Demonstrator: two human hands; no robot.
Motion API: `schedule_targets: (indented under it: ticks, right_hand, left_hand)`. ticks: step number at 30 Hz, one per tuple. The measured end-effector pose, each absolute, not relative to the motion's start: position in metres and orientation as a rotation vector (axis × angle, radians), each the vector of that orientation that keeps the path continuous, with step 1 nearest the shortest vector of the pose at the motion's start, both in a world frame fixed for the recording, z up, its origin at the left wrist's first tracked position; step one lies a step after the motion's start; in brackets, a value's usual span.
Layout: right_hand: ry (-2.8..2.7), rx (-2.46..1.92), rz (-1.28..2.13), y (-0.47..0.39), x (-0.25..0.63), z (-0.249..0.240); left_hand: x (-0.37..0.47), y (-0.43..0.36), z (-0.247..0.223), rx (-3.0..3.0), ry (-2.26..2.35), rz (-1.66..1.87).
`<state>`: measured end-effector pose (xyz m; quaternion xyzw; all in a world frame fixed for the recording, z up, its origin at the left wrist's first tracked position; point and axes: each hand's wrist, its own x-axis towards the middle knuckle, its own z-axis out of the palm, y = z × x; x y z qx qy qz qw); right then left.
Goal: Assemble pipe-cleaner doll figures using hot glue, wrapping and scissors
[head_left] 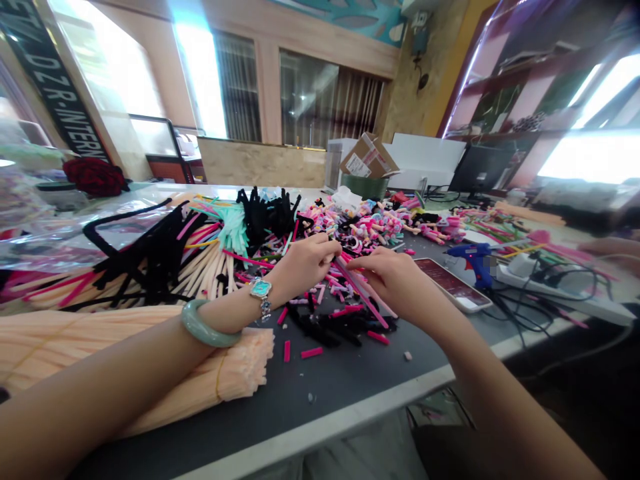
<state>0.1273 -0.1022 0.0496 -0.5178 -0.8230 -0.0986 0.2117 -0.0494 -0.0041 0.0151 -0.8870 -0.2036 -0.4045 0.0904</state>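
My left hand (309,261), with a watch and a jade bangle on that arm, is closed in a pinch on the upper end of pink pipe cleaners (369,303). These slant down to the right from its fingertips. Beside it, my right hand (395,280) has its fingers bent in against the same strands, close to the left fingertips; its palm side is hidden. Short cut pink and black pieces (345,310) are strewn on the grey table mat under both hands. Beneath my left forearm lies a thick banded bundle of peach pipe cleaners (245,363).
Black pipe cleaners (155,247) and a mint bunch (234,227) lie to the left. Behind the hands is a heap of small pink pieces (375,223). On the right are a phone (453,285), a blue glue gun (475,260), a power strip (565,297) with cables, and another person's hand (613,252).
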Motion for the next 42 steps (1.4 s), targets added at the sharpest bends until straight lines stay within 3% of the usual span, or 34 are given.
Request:
schedule_targets:
  ticks: [22, 33, 42]
  right_hand:
    - [-2.140, -1.317, -0.382, -0.098, 0.148, 0.053]
    - [-2.040, -1.854, -0.436, -0.084, 0.188, 0.048]
    - [-2.135, -1.925, -0.274, -0.046, 0.181, 0.032]
  left_hand:
    - [-0.055, 0.008, 0.015, -2.571, -0.778, -1.445]
    - [-0.074, 0.032, 0.021, -2.301, -0.938, -1.609]
    - [-0.093, 0.055, 0.027, -2.132, -1.071, -1.723]
